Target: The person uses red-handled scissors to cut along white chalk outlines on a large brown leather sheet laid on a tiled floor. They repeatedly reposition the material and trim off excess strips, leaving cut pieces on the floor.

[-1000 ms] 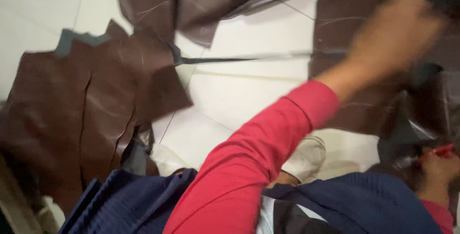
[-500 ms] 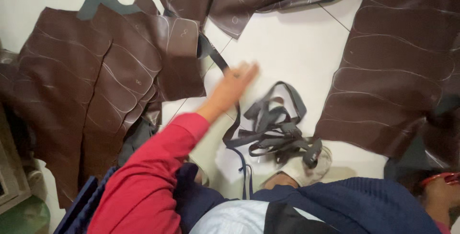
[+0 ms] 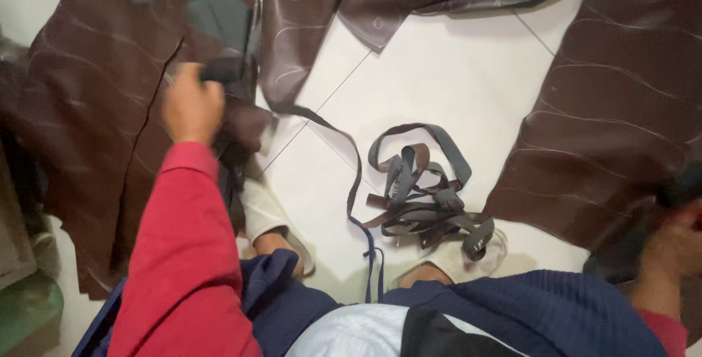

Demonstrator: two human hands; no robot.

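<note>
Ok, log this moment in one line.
left hand: on brown fabric piece | right hand: at frame edge, blurred | strap tangle: on floor

A dark, blurred object [image 3: 219, 72] sits gripped in the left hand [image 3: 191, 105], its kind unclear. Beneath that hand lie flat brown leather-like cut panels with pale chalk lines [image 3: 88, 108], one split by a long slit. Beside the right hand [image 3: 676, 244] spreads another large brown chalk-marked panel [image 3: 614, 108].

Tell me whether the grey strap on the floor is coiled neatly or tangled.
Tangled. The grey strap lies in a loose heap of crossing loops on the white tile floor, one end trailing away.
</note>
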